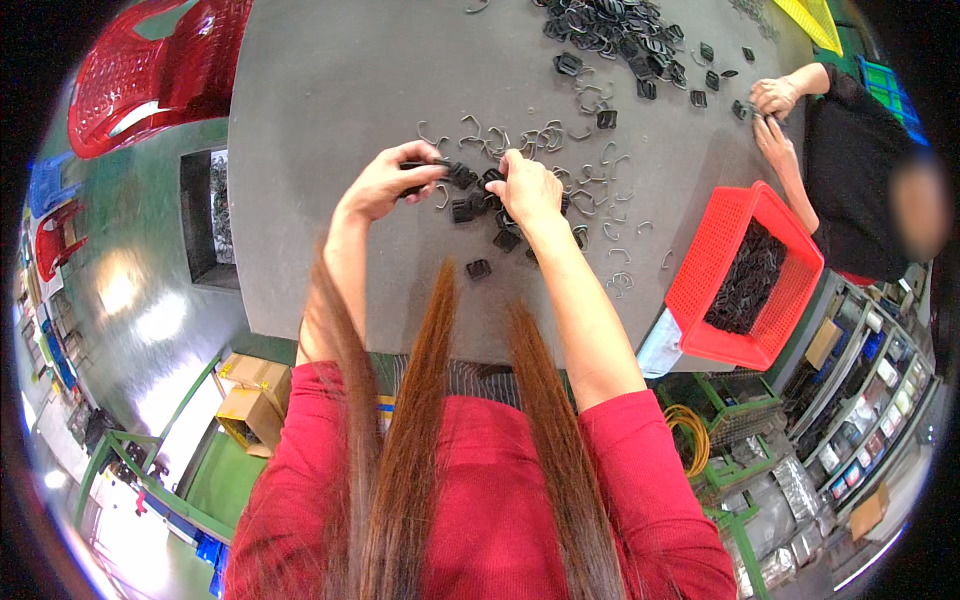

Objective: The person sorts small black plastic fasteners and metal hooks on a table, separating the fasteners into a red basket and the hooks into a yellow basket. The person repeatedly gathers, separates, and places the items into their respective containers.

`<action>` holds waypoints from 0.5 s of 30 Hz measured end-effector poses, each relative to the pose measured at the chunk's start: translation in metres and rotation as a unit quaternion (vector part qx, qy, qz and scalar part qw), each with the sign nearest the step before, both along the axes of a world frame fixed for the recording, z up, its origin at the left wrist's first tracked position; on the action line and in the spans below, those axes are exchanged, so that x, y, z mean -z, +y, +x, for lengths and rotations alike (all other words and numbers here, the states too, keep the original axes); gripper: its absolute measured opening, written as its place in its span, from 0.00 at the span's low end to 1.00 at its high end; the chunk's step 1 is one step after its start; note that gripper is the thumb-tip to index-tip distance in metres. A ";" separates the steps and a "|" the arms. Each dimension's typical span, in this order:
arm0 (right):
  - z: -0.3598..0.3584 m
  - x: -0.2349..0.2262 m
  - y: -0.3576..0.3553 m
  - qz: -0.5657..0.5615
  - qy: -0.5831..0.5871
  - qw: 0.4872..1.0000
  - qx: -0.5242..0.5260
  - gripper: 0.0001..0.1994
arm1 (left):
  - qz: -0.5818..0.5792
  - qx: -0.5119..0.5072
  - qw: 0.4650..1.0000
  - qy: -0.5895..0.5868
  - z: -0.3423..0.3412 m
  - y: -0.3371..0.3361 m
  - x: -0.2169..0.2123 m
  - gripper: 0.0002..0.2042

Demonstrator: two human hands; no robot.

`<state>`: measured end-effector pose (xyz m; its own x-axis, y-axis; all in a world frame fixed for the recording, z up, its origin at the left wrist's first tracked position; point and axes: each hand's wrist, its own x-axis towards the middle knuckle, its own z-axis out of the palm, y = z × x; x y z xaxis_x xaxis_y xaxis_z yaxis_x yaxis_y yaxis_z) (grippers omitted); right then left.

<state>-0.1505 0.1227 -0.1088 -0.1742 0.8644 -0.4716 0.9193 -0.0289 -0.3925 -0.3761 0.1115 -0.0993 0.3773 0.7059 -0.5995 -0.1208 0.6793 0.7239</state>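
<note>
My left hand [392,180] pinches a small black plastic clip [458,175] above the grey table [330,90]. My right hand [524,190] is closed on another black clip [492,178] right beside it, and the two hands nearly touch. Under and around my hands lie several loose black clips [478,268] and bent grey wire pieces [480,135]. My long hair hangs down over my red sleeves at the bottom of the view.
A large heap of black clips [610,25] lies at the far side of the table. A red basket [745,275] holding black clips sits at the right edge. Another person in black [850,170] works at the far right corner. Red baskets [160,70] stand at the upper left, cardboard boxes [250,400] on the floor.
</note>
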 end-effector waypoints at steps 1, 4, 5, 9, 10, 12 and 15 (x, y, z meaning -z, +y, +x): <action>0.000 -0.003 0.000 -0.034 0.039 0.998 0.033 0.17 | 0.006 -0.049 0.998 -0.049 -0.002 -0.006 -0.008 0.10; 0.024 0.003 0.005 -0.186 0.283 0.929 0.147 0.12 | 0.021 -0.154 0.980 -0.122 -0.010 -0.019 -0.023 0.11; 0.035 -0.004 0.005 -0.249 0.393 0.869 0.170 0.12 | 0.022 -0.166 0.981 -0.101 -0.013 -0.023 -0.009 0.11; 0.059 -0.040 -0.002 -0.347 0.628 0.669 0.194 0.08 | 0.043 -0.066 0.975 0.206 0.011 -0.020 0.007 0.14; 0.058 -0.046 0.000 -0.340 0.613 0.687 0.192 0.08 | 0.096 -0.030 0.946 0.308 0.029 -0.020 0.010 0.15; 0.046 -0.050 0.009 -0.325 0.588 0.718 0.182 0.07 | 0.196 0.089 0.825 0.523 0.056 -0.022 0.011 0.22; 0.022 -0.038 0.013 -0.303 0.401 0.856 0.118 0.12 | 0.203 0.112 0.810 0.539 0.065 -0.020 0.020 0.20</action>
<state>-0.1285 0.1355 -0.0710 -0.5070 0.5584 -0.6566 0.3012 -0.5989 -0.7420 -0.3108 0.0912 -0.1194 -0.0654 0.9134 -0.4018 0.8224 0.2774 0.4967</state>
